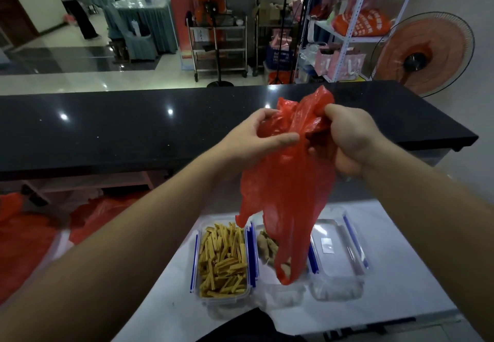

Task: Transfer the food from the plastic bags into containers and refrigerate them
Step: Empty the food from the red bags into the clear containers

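Observation:
Both hands hold a red plastic bag [290, 181] up over the white table [401, 288]. My left hand [256, 138] pinches its upper left edge; my right hand [350, 138] is closed around the bunched top. The bag hangs limp, its bottom dangling into the middle clear container [270, 250], where brownish lumps of food show. To the left stands a clear container [223, 258] full of yellow sticks, with blue clip edges. To the right lies a clear lid or container [338, 250] with nothing visible in it.
A long black counter [133, 127] runs across behind the table. More red plastic bags [32, 234] lie low at the left. Beyond the counter stand metal trolleys [219, 45], a white shelf rack [355, 20], an orange fan [425, 53]. A person [77, 2] stands far back left.

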